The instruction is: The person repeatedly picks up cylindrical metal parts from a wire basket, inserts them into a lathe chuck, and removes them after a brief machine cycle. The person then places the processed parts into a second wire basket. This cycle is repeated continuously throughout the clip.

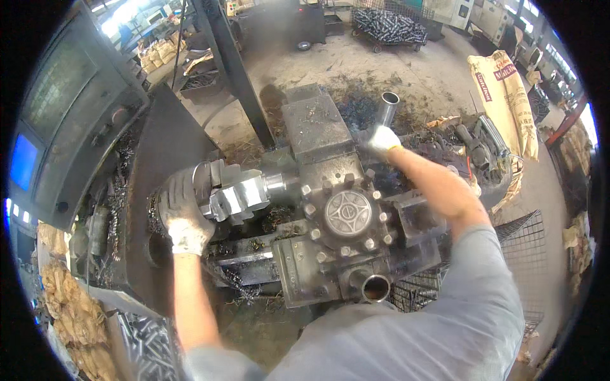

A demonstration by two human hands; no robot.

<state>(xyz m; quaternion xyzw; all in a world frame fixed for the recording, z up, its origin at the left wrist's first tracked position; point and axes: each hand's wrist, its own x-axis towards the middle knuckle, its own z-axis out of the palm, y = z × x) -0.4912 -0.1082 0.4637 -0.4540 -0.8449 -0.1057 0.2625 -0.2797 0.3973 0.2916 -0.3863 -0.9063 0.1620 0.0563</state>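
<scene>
My left hand (180, 206), in a dirty grey glove with a white cuff, is at the left end of a shiny stepped metal chuck (238, 198). Its fingers curl around a rounded metal part (202, 181) there; the glove hides some of that part. Across the machine, my right hand (384, 138), in a white glove, closes around the lower end of an upright, open-ended metal tube (387, 109). Between my hands stands a dark, oily tool turret (302, 209), bearing a round cap (348, 213) ringed by several bolts. A second open tube (375, 288) juts from its near side.
A dark metal guard (162, 190) rises at the left, beside metal shavings. Loose tools (480, 143) and a paper sack (505, 95) lie at the right. Metal cylinders fill a wheeled cart (389, 28) at the back and a bin (149, 346) at lower left.
</scene>
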